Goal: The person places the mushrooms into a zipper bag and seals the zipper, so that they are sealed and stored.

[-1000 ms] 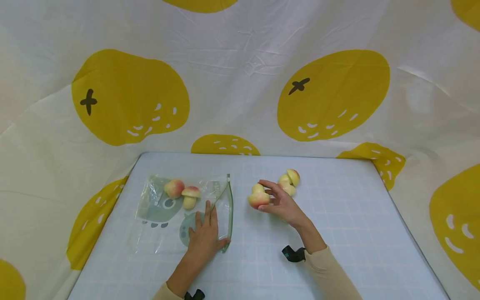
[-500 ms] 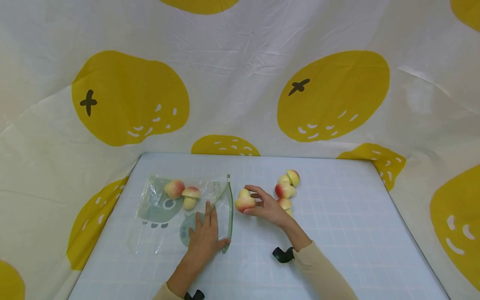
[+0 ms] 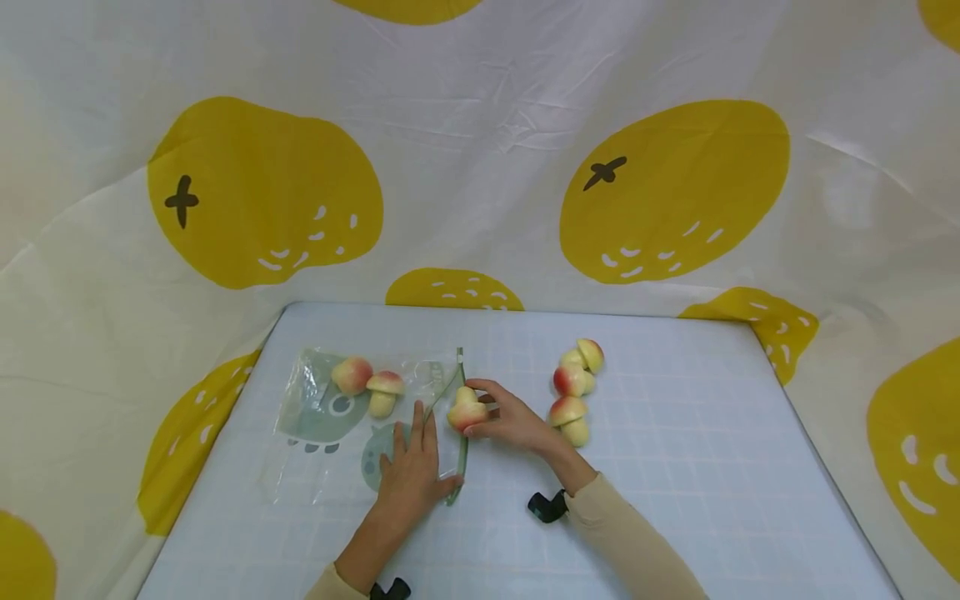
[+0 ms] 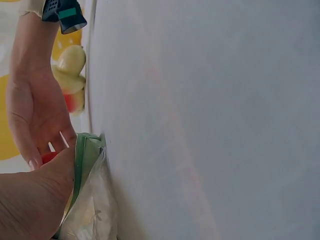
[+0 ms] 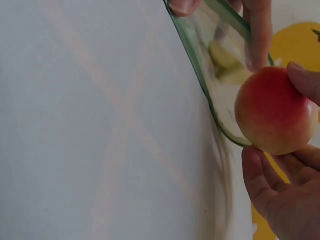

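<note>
In the head view my right hand (image 3: 513, 421) pinches a toy mushroom (image 3: 467, 412) between thumb and fingertips, at the mouth of a clear zip bag (image 3: 300, 475). Its red-and-cream cap (image 5: 272, 115) shows large in the right wrist view, against the bag's green zip edge (image 5: 192, 57). My left hand (image 3: 408, 483) rests on the bag with fingers extended, its thumb at the zip strip. The lips of the mouth stand apart there. Two more toy mushrooms, one showing its round cap (image 3: 352, 377) and one lying with its stem (image 3: 382, 404) toward me, are inside the bag.
On the table (image 3: 675, 467) right of my right hand, three toy mushrooms lie in a row: a far one (image 3: 590, 354), a middle one (image 3: 572, 381) and a near one (image 3: 568, 412). A printed curtain (image 3: 480, 183) hangs behind the table.
My right hand has carried the toy mushroom leftward, from beside the row to the bag's mouth. My left hand has kept its place on the bag.
</note>
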A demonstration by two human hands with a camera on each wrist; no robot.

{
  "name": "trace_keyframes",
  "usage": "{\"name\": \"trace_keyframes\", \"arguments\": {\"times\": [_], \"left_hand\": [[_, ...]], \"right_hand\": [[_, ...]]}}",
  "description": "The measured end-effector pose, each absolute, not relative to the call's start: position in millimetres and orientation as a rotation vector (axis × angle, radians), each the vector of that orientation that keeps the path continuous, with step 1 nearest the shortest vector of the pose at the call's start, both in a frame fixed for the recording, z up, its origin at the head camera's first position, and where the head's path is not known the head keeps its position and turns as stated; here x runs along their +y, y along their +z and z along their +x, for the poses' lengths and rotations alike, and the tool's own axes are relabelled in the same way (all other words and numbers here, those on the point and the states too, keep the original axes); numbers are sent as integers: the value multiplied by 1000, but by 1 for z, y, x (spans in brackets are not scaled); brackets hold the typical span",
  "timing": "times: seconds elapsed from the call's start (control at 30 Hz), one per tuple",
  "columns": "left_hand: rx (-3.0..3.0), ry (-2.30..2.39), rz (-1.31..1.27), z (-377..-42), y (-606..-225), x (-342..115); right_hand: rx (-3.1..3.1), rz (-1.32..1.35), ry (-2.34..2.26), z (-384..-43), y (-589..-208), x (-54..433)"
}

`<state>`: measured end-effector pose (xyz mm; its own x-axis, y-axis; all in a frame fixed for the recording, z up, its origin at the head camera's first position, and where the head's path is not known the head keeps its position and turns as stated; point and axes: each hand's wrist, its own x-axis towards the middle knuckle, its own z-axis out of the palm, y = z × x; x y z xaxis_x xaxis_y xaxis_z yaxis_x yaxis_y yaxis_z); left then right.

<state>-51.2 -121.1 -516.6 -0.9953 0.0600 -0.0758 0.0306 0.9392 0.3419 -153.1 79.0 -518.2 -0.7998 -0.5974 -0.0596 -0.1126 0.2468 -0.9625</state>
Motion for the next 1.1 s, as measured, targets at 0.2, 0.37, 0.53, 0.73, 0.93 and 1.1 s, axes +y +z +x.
{"name": "trace_keyframes", "arguments": {"times": [0.2, 0.37, 0.53, 0.73, 0.93, 1.1], "left_hand": [[3032, 518, 82, -50, -516, -121], [3069, 492, 102, -48, -517, -120], [3098, 451, 116, -48, -519, -118], [3116, 428, 124, -47, -519, -118], [3116, 420, 121, -47, -518, -118], [3122, 421, 128, -46, -516, -118]], "right_hand": [[2198, -675, -1504, -156, -521, 68], [2315, -699, -1459, -159, -525, 56], [2381, -679, -1503, -158, -525, 46], [2449, -644, -1582, -154, -525, 39], [2508, -487, -1668, -152, -524, 36], [2336, -422, -1804, -152, -526, 31]]}}
